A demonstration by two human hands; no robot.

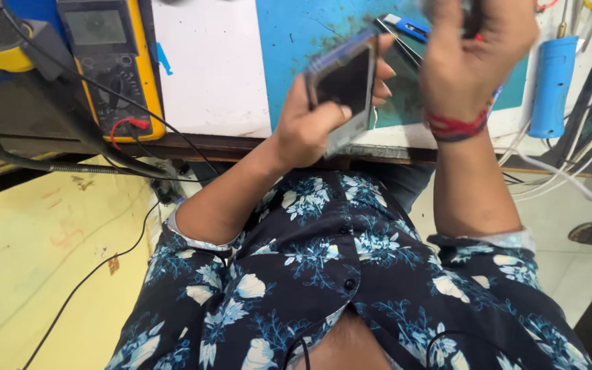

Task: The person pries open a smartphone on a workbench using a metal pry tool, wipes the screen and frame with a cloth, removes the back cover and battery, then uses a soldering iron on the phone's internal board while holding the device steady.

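— What does the left hand (310, 123) hold above the surface (214, 75)?

— A smartphone (342, 85) with a dark screen and pale frame, tilted on edge; the left grip is wrapped around it, thumb on the near edge, fingers curled over the far side.

— And the right hand (474, 55)?

— Just right of the smartphone and raised, a red thread band (455, 127) at the wrist. Its grip is blurred; whether it pinches anything cannot be told.

— What lies around the smartphone?

— Under it, a worn blue mat (303, 34). Well to its left, a yellow multimeter (112, 65) with red and black leads. To its right, past the right hand, a blue cylinder (553, 85) among white cables. Behind it, a blue utility knife (409, 27).
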